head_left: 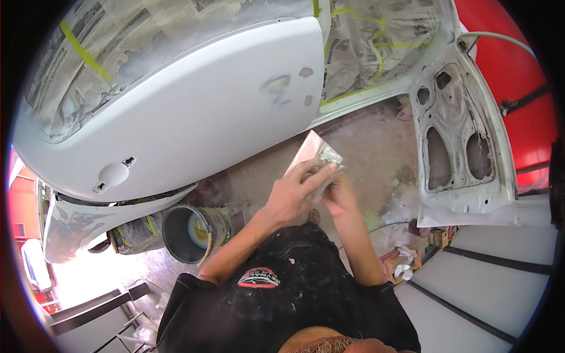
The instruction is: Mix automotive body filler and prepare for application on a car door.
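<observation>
In front of my chest, both hands hold a pale, pinkish-white folded sheet of sandpaper (307,150); its outer corner is dusty grey. My left hand (292,192) is closed on it, with fingers laid across the near side. Partly hidden behind the sheet, my right hand (341,195) pinches its right side. Beyond my hands is a white car door panel (200,115), apart from them. Its surface carries a greyish sanded patch (276,84) and a small brownish spot (306,72) near the right edge.
Newspaper masking (141,44) with yellow-green tape covers the windows. At my left stands a dark bucket (173,236) holding something pale and yellow. A stripped inner door (459,159) stands open on the right. Near my right elbow lies an open cardboard box (388,263) with crumpled paper.
</observation>
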### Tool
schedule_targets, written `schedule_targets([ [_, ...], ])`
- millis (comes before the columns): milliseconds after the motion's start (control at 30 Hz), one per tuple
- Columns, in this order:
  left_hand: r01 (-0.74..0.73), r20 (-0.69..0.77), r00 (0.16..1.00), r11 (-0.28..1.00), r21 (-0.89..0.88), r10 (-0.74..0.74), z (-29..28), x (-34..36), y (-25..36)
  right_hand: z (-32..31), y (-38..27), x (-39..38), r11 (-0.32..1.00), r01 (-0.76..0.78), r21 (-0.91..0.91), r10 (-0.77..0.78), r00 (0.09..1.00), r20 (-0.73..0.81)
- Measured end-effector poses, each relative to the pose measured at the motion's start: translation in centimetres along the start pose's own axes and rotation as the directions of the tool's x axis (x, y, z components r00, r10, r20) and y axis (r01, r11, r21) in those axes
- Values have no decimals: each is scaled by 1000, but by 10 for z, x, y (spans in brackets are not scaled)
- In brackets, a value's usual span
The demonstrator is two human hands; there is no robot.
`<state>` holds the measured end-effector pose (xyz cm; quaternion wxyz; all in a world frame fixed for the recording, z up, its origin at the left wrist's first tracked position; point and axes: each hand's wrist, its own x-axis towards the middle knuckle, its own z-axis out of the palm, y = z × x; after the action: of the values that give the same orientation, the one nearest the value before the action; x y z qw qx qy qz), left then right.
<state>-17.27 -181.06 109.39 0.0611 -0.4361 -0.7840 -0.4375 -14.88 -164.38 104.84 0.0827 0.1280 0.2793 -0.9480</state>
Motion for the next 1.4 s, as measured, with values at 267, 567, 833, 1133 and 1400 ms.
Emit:
schedule_targets([
  [267, -180, -755, 655, 976, -122, 26, 1, -7, -9, 0, -10, 9, 999, 41, -31, -41, 999, 5],
  [567, 48, -387, 922, 998, 29, -33, 16, -21, -23, -2, -10, 4, 1000, -1, 20, 2, 999, -36],
  [833, 647, -28, 700, 651, -396, -713, 19, -45, -35, 36, -43, -2, 972, 235, 5, -235, 971, 52],
  [1133, 159, 432, 594, -427, -890, -678, -2, -10, -49, 72, -22, -30, -352, 685, -639, -58, 665, 745],
  [1400, 286, 375, 595, -249, -925, -711, -55, -2, -64, -9, -67, -11, -270, 394, -878, -107, 894, 434],
])
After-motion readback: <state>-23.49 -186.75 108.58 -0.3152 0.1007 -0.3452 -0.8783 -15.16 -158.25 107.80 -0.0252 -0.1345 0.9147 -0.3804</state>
